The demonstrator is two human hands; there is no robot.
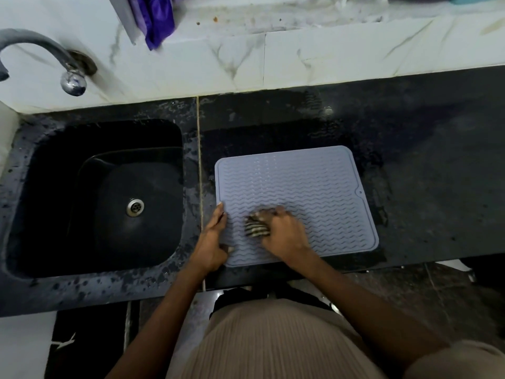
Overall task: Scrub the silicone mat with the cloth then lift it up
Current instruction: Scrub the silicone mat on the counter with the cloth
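A pale grey silicone mat [306, 187] with wavy ridges lies flat on the wet black counter [423, 187], right of the sink. My right hand [284, 233] presses a striped cloth [255, 227] onto the mat's near-left part, fingers closed over it. At the mat's left edge my left hand [214, 239] rests with its fingers stretched along the edge and the thumb on the near-left corner, pinning the mat down.
A black sink [54, 203] with a metal drain [134, 207] sits to the left. A grey tap [46, 50] curves over it from the white marble backsplash. A purple cloth [158, 20] hangs at the top. The counter's front edge runs just below the mat.
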